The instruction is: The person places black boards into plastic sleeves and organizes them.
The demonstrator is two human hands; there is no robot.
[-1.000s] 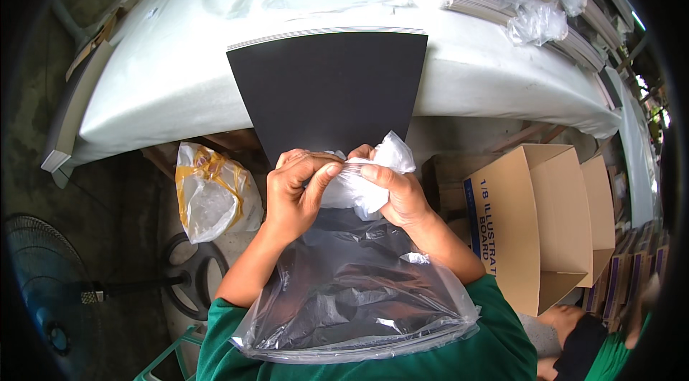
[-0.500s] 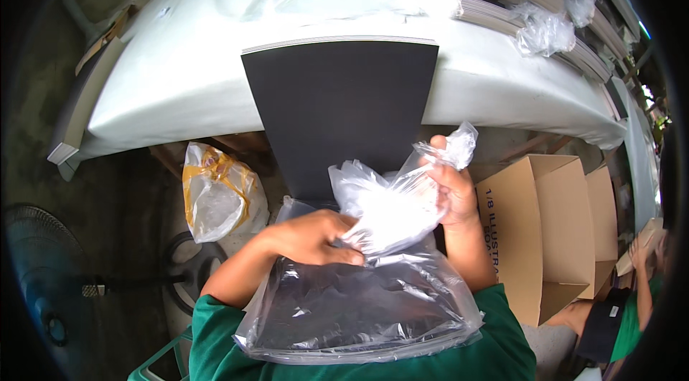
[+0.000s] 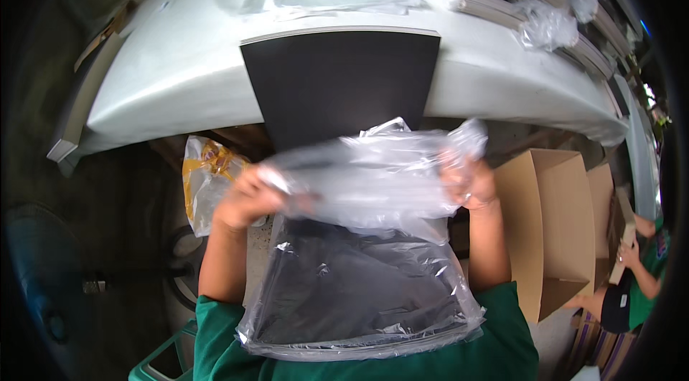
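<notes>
A clear plastic sheet or bag [image 3: 359, 176] is stretched sideways between my two hands, blurred by motion. My left hand [image 3: 251, 198] grips its left end. My right hand [image 3: 466, 176] is closed around its bunched right end. Beyond the plastic, a stack of black boards [image 3: 337, 87] with pale edges rests on the table edge and slopes down toward me. On my lap lies a clear plastic bag [image 3: 359, 288] with something dark and flat inside or under it. The stretched plastic hides where the boards and this bag meet.
Ahead stands a table with a pale cover [image 3: 172, 87]. Wrapped board stacks [image 3: 502, 8] lie at its far right. Open cardboard boxes [image 3: 542, 230] are at right, near a person in green [image 3: 642, 266]. A white-and-yellow plastic bag [image 3: 208, 180] and a fan [image 3: 43, 280] are at left.
My left hand has moved left and up from the lap bag, and the bunched plastic is now drawn out wide. My right hand has shifted slightly right. The nearby person has moved.
</notes>
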